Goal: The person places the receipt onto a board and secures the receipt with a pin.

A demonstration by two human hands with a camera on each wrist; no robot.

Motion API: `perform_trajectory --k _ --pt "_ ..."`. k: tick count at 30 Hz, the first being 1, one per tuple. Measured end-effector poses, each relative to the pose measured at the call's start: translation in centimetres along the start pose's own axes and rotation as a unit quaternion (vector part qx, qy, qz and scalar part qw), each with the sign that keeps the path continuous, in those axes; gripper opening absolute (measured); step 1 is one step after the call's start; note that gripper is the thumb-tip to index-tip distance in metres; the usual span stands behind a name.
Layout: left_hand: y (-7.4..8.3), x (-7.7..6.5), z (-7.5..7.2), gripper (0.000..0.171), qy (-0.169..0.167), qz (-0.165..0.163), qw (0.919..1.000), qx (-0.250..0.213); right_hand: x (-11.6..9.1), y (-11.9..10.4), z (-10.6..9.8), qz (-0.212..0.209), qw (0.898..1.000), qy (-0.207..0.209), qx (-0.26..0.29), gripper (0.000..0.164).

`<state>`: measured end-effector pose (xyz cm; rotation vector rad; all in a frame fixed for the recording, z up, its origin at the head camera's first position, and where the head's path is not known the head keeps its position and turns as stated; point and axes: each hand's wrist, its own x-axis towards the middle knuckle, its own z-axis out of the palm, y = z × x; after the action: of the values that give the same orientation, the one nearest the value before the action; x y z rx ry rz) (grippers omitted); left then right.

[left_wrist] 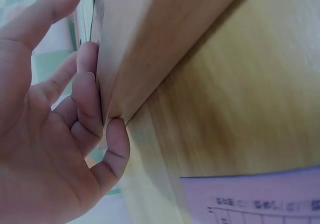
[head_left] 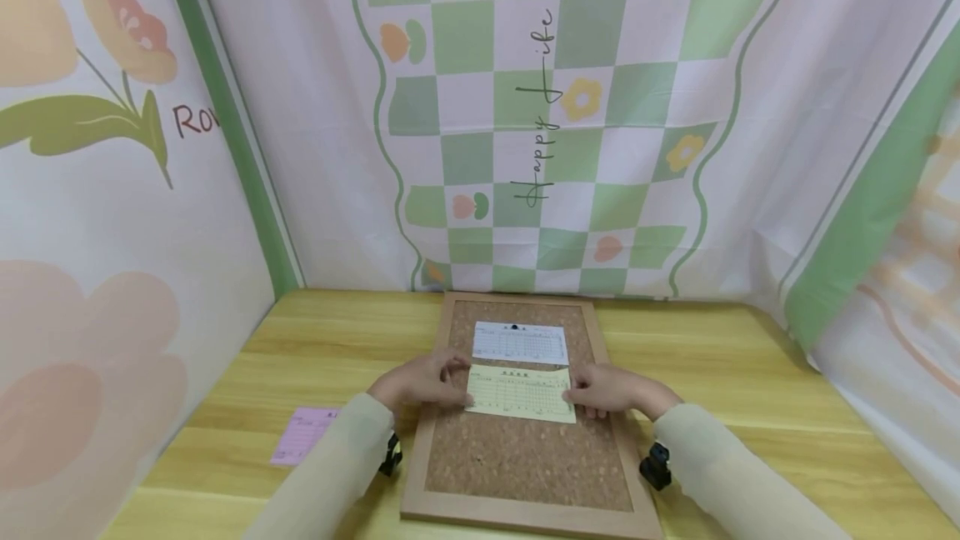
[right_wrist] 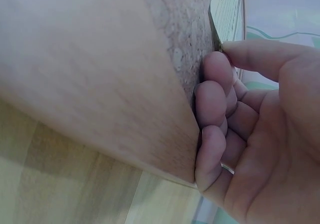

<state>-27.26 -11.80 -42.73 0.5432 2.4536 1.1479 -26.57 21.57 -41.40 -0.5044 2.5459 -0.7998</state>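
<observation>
A yellow printed slip (head_left: 521,394) lies over the middle of a framed cork board (head_left: 525,465). My right hand (head_left: 603,388) pinches its right edge; in the right wrist view the thumb (right_wrist: 250,57) is on top, with the other fingers bent against the cork and wooden frame. My left hand (head_left: 427,379) is at the slip's left edge, thumb and index finger apart, thumb tip by the lower left corner. In the left wrist view its other fingertips rest on the frame (left_wrist: 150,39). Just above, a white slip (head_left: 519,344) hangs under a black pin (head_left: 514,327).
A pink slip (head_left: 300,433) lies on the wooden table (head_left: 750,407) left of the board, partly hidden by the left sleeve (head_left: 337,465). Behind the table hangs a patterned curtain (head_left: 525,107), close to the board's far edge.
</observation>
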Motion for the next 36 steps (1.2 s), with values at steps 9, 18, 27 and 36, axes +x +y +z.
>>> perform_trajectory --k 9,18,27,36 --pt "0.04 -0.06 -0.06 0.071 -0.024 0.014 0.9994 0.021 -0.08 -0.02 0.02 0.003 1.0 0.001 0.0 0.024" --pt "0.05 -0.02 0.11 0.073 -0.021 0.004 0.9993 0.029 -0.22 -0.14 0.03 0.003 1.0 0.002 0.0 0.024" --pt "-0.12 0.14 0.19 0.073 -0.022 0.01 0.999 0.038 -0.05 0.05 -0.05 0.004 1.0 -0.001 -0.005 0.024" --pt "0.08 0.02 0.29 0.073 -0.022 0.012 0.9992 0.032 -0.23 0.04 -0.02 0.0 1.0 0.013 -0.003 0.025"
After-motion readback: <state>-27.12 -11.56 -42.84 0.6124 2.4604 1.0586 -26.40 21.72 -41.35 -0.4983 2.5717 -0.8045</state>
